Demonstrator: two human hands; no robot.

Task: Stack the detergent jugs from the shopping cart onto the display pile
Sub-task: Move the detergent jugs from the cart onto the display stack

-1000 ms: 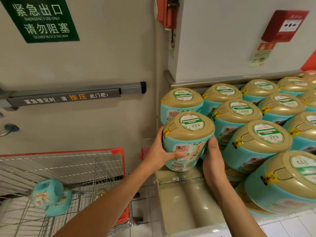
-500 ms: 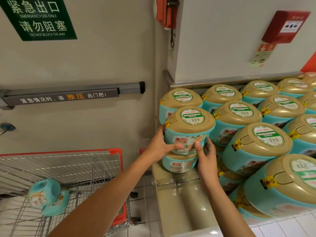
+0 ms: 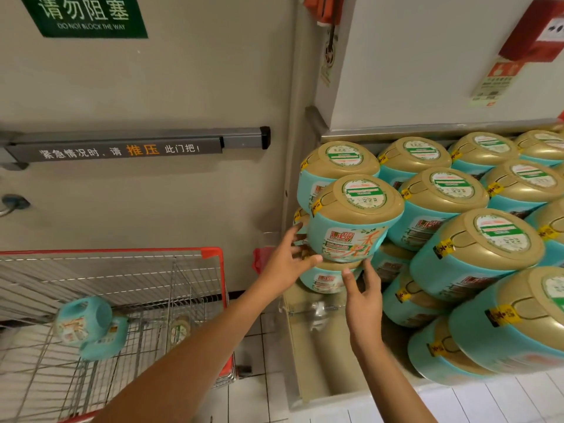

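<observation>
The shopping cart (image 3: pixel 213 254) stands at about eight o'clock in my view. In its wire basket two teal detergent jugs (image 3: pixel 84 323) lie on their sides, one leaning on the other. A pale round thing deeper in may be a third, but through the wire I cannot tell. The display pile (image 3: pixel 476 248) fills the view from two to five o'clock, with gold-lidded teal jugs in tiers on a pale platform (image 3: pixel 311 361). At the pile's nine-o'clock corner the top jug (image 3: pixel 354 218) sits on a lower jug (image 3: pixel 329 279). My left hand (image 3: pixel 287 264) is spread open against the top jug's seven-o'clock side, its thumb at the lower edge. My right hand (image 3: pixel 363 300) is at the jug's six o'clock, fingers straight and apart. Its fingertips (image 3: pixel 366 265) are up at the seam where the two jugs meet. Neither hand is closed round anything.
</observation>
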